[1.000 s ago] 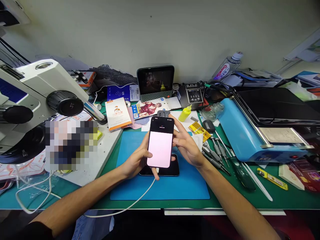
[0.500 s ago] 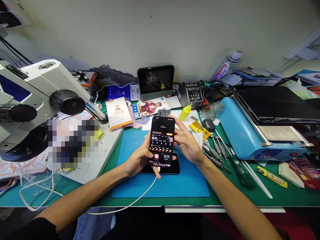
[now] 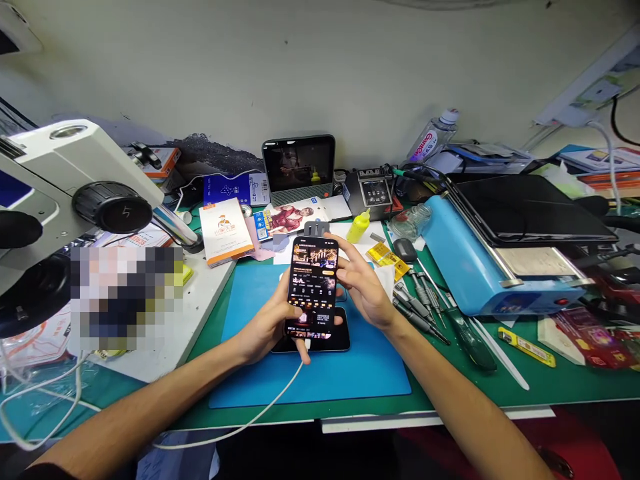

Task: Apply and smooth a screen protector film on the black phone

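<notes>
I hold a smartphone (image 3: 313, 285) upright over the blue mat (image 3: 250, 373); its screen is lit with a dark app page. My left hand (image 3: 265, 327) grips its lower left edge from behind, fingers wrapped round it. My right hand (image 3: 361, 287) clasps its right edge, thumb near the screen. A white cable (image 3: 260, 413) runs from the phone's bottom toward the table's front edge. Flat on the mat beneath lies a second dark phone (image 3: 330, 341).
A microscope (image 3: 65, 200) stands at the left. Screwdrivers and tweezers (image 3: 420, 307) lie right of the mat beside a long blue machine (image 3: 475, 267). At the back are a small screen (image 3: 299, 167), a yellow bottle (image 3: 358, 228), boxes (image 3: 225, 230) and a water bottle (image 3: 430, 137).
The phone's screen went from a plain pink page to a dark app page that has since scrolled. Both hands kept their hold; my view shifted slightly right.
</notes>
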{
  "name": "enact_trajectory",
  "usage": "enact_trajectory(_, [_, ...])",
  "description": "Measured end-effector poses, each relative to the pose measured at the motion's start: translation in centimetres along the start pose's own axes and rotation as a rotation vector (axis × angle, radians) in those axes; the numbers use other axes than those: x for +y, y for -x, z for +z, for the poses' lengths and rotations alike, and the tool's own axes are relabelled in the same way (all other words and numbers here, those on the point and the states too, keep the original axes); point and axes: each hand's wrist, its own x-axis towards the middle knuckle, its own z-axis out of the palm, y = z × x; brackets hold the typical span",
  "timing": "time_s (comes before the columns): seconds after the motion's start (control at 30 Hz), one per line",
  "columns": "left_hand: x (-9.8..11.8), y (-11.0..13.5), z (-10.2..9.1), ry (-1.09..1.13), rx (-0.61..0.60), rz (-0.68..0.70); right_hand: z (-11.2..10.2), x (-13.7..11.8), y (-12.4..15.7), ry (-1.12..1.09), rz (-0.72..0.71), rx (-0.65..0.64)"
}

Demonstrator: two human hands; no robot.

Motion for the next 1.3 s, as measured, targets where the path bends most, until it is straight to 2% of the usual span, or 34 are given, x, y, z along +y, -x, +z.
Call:
enact_trajectory(0.3, [-1.0,0.2,-0.4,0.013,-0.056,0.015,1.0,-0.1,0.5,0.098,-0.045,0.151])
enact_trajectory(0.5, [-0.8,0.5,-0.4,0.033,-0.121,0.015,1.1,-0.1,0.9,0.078,-0.054,0.197])
enact_trajectory(0.63, [-0.8,0.5,-0.3,0.045,-0.153,0.041,1.1,-0.1,1.0,0.108,-0.069,0.178])
enact_trajectory(0.83, [-1.3,0.5,-0.3,0.011,-0.115,0.051,1.0,0.3,1.0,0.115,-0.12,0.178])
enact_trajectory(1.3, [-1.3,0.5,-0.3,0.002,-0.096,0.041,1.0,0.3,0.9,0.14,-0.118,0.172])
